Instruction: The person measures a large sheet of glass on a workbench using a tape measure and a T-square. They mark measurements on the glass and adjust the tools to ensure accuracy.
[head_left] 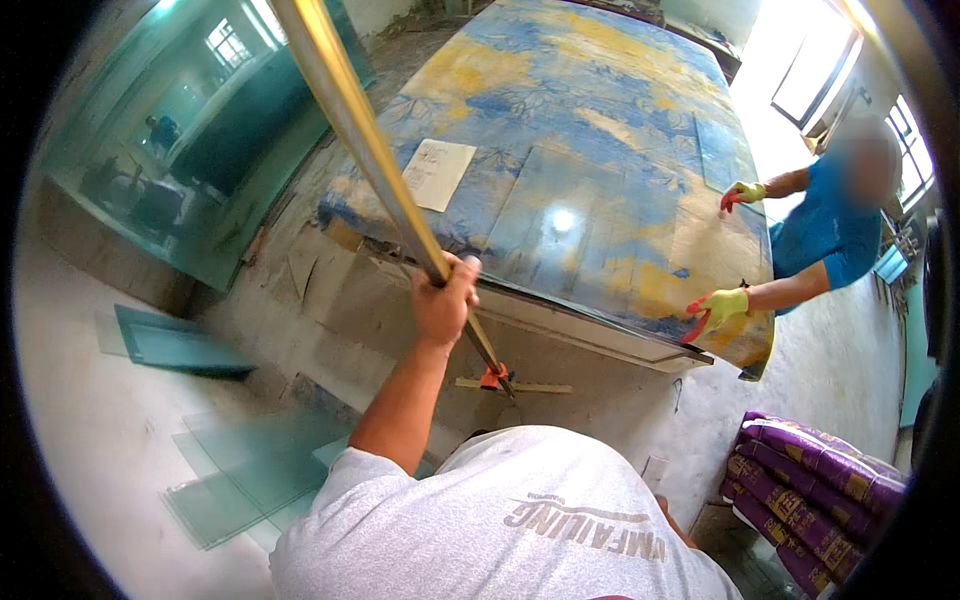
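My left hand (445, 300) is closed round a long brass-coloured metal rail (372, 150), which slants from the upper left down past the table's near edge. Low on the rail sits a small red-orange fitting (493, 377), beside a thin wooden-looking crosspiece (545, 388). Behind my hand, a clear glass sheet (560, 235) lies on a table covered with blue and yellow patterned cloth (560, 70). A handwritten paper sheet (438, 174) rests on the cloth left of the glass. My right hand is out of sight; only a sliver of skin shows beside my grey shirt.
A co-worker in a blue shirt (800, 235) stands at the table's right, with gloved hands (718, 312) over it. Another glass piece (722, 150) lies there. Large glass sheets (230, 150) lean at left. Glass offcuts (250, 470) lie on the floor. Purple sacks (810, 490) are stacked lower right.
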